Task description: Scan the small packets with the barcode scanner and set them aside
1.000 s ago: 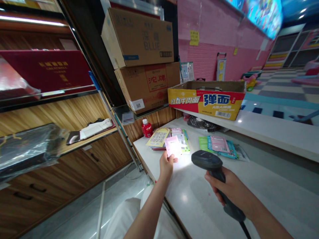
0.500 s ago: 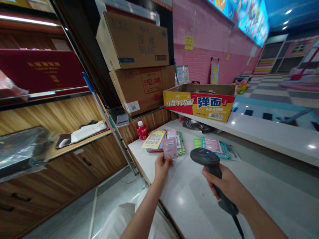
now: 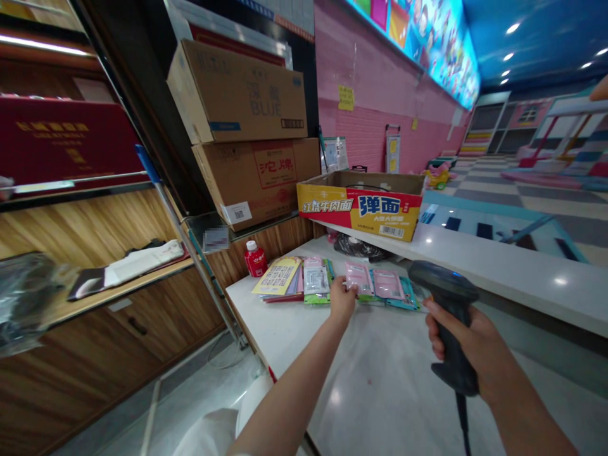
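Observation:
My right hand [image 3: 475, 345] is wrapped round the grip of a black barcode scanner [image 3: 449, 316], held upright above the white counter [image 3: 380, 380]. My left hand [image 3: 342, 299] reaches forward and pinches a small pink packet [image 3: 358, 277] at the edge of a spread of pink and teal packets [image 3: 392, 286]. A second pile of packets and a yellow card with a QR code [image 3: 280, 276] lies just left of that hand.
A red bottle [image 3: 255, 258] stands at the counter's back left. A yellow and red open carton [image 3: 363, 204] sits on the raised ledge [image 3: 498, 263]. Two brown cartons [image 3: 247, 126] are stacked on the left shelf. Wooden cabinets [image 3: 95, 316] line the left.
My left hand has carried the pink packet rightward from the left pile to the right spread. The scanner has been raised and shifted right, and its light is off. The view has swung left.

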Demonstrator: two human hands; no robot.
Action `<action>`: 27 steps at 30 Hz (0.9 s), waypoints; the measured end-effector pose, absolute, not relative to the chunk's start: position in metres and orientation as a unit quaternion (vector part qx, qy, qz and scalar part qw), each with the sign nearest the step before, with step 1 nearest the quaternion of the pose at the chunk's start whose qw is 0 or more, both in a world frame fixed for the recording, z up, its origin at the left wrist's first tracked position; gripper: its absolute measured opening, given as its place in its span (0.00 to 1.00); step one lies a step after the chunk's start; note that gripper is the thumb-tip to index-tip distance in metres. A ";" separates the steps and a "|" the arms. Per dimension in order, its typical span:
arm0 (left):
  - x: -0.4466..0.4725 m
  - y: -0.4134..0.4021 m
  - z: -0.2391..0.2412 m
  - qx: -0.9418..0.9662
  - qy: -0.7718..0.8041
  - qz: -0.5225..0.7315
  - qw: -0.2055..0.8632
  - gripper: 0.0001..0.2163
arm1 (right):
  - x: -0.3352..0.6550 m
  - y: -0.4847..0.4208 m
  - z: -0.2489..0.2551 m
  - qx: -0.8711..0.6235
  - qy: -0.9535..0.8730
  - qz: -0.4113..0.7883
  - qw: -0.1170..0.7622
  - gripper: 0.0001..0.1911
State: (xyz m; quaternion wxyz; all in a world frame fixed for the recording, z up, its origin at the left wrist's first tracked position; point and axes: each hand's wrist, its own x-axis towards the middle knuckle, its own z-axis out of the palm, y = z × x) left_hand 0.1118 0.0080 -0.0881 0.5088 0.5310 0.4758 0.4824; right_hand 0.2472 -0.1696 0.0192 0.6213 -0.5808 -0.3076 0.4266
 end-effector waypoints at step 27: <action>0.131 0.002 -0.079 0.745 0.592 0.245 0.187 0.15 | 0.235 -0.169 0.022 -0.583 -0.315 0.435 0.610 0.22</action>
